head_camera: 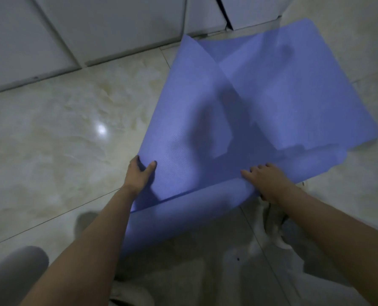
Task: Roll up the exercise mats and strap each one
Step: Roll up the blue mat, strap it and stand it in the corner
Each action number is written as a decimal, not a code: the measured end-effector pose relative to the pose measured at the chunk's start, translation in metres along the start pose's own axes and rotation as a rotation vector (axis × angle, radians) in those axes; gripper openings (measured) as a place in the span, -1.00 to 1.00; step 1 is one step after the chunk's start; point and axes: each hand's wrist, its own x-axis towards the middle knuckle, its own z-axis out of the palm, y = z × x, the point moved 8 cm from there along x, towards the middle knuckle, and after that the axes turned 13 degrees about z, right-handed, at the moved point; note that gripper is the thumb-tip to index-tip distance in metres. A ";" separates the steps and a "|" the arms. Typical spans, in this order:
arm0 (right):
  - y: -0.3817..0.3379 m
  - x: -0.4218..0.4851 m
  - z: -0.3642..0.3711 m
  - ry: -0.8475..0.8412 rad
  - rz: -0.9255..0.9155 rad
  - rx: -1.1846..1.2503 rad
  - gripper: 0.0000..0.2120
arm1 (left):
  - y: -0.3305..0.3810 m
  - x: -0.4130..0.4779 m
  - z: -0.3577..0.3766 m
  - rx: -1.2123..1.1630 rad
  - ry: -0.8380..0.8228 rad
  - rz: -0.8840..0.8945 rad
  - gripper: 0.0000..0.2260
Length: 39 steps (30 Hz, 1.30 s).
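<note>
A blue exercise mat (260,102) lies crumpled and folded over itself on the pale tiled floor, running from the middle of the view to the far right. Its near end curls over into a loose roll (183,208). My left hand (140,173) grips the mat's left edge, thumb on top and fingers behind it. My right hand (264,181) grips the right end of the roll, fingers spread on top and the thumb hidden underneath. No strap shows anywhere.
White cabinet panels (95,29) line the far side, close behind the mat. Glossy marble tiles (62,129) stretch to the left. A grey rounded object (13,274) sits at bottom left. My light-clothed legs and a white crumpled cloth (271,230) are below the roll.
</note>
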 end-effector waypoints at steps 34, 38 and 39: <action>-0.025 -0.134 -0.226 1.106 0.113 0.300 -0.48 | 0.223 -0.174 -0.231 0.716 0.634 0.737 -0.86; -0.022 -0.169 -0.268 1.213 0.121 0.406 -0.28 | 0.255 -0.226 -0.270 0.729 0.794 0.791 -0.86; -0.022 -0.179 -0.278 1.243 0.116 0.413 -0.29 | 0.262 -0.240 -0.279 0.736 0.835 0.802 -0.87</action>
